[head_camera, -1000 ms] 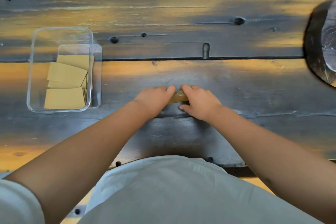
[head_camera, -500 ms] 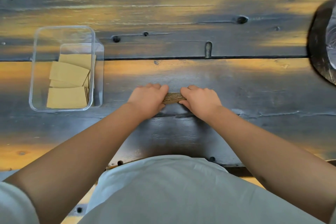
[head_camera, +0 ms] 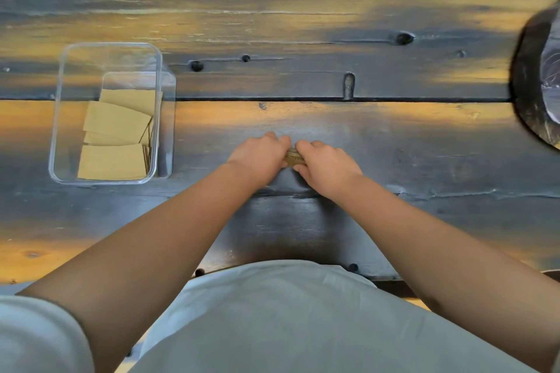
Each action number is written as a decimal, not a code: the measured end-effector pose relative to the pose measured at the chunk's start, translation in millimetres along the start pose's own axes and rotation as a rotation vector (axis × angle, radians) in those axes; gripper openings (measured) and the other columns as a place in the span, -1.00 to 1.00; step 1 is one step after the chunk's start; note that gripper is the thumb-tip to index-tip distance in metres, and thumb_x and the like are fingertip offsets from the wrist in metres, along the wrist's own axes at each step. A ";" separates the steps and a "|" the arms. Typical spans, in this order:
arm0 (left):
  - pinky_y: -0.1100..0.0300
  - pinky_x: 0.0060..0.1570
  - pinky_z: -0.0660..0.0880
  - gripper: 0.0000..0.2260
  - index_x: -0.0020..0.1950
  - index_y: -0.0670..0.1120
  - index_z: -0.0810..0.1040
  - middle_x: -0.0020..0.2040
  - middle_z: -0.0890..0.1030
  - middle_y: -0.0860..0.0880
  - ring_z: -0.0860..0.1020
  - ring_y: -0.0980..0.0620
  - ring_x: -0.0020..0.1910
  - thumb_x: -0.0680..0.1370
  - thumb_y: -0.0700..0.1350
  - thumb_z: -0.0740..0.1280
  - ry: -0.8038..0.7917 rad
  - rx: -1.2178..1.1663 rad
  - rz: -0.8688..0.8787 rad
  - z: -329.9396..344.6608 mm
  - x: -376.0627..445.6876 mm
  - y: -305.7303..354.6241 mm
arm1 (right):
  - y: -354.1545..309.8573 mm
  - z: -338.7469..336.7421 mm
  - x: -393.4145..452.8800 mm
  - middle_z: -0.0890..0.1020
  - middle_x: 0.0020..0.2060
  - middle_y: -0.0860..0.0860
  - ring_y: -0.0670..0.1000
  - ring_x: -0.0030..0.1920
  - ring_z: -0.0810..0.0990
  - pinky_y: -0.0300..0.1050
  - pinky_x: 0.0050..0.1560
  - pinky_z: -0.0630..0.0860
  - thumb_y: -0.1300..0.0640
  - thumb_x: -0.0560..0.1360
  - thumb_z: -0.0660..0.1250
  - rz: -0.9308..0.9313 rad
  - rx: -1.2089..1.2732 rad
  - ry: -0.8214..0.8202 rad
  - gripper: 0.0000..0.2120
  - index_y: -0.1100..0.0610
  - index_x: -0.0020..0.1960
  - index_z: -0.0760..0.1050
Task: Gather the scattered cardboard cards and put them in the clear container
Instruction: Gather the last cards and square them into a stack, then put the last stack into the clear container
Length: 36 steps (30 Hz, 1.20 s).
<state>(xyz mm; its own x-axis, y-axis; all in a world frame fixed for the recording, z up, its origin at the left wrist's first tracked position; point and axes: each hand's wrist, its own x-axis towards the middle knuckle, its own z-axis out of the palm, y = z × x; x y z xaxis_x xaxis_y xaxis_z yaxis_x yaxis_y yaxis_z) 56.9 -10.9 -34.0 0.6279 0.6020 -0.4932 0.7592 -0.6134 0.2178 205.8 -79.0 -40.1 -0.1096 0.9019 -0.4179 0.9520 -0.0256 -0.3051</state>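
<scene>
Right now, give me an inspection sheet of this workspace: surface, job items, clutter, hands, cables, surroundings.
Surface: dark plank table with orange worn patches, knot holes and a seam running across.
Job's things: clear container at the left holds several cardboard cards lying flat and overlapping; a small card stack sits between both hands at the centre.
Clutter: dark round object at the right edge, cut off by the frame; what it is cannot be told.
Hands: left hand and right hand both grip the card stack from opposite sides, fingers curled round it.
Cables: nothing seen.
Surroundings: the person's light shirt fills the bottom; nothing else seen.
</scene>
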 end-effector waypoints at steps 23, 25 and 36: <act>0.12 -0.23 0.25 -0.75 0.11 -0.12 0.42 0.02 0.56 -0.14 0.54 -0.18 -0.03 0.54 -0.01 0.33 0.362 -0.098 0.028 -74.2 -100.9 -134.5 | -127.7 -73.1 49.5 0.56 0.01 0.18 0.26 -0.02 0.55 0.06 -0.15 0.44 -0.02 0.55 0.20 -0.333 0.001 0.143 -0.73 0.12 0.16 0.33; 0.14 -0.19 0.26 -0.70 0.12 -0.14 0.45 0.03 0.58 -0.17 0.53 -0.18 -0.01 0.50 -0.02 0.40 0.441 -0.196 0.030 -88.5 -118.2 -167.8 | -158.5 -85.9 70.2 0.57 0.02 0.20 0.27 -0.02 0.55 0.07 -0.16 0.41 0.00 0.56 0.20 -0.379 -0.031 0.201 -0.73 0.15 0.15 0.35; -0.05 0.12 0.25 -0.74 0.22 -0.08 0.44 0.17 0.54 -0.10 0.46 -0.13 0.20 0.55 -0.15 0.18 0.292 0.024 -0.206 -57.8 -133.5 -302.5 | -242.1 -93.9 178.9 0.47 -0.19 0.14 0.20 -0.22 0.44 -0.05 -0.30 0.35 -0.04 0.57 0.19 -0.035 -0.009 0.200 -0.76 0.11 0.10 0.33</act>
<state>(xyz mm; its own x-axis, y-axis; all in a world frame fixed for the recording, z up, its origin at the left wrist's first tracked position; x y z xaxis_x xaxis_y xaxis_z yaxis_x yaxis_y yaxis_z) -246.7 123.8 14.6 0.4873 0.8329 -0.2624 0.8728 -0.4738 0.1172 -17.4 129.1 39.4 -0.0847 0.9698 -0.2288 0.9512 0.0103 -0.3083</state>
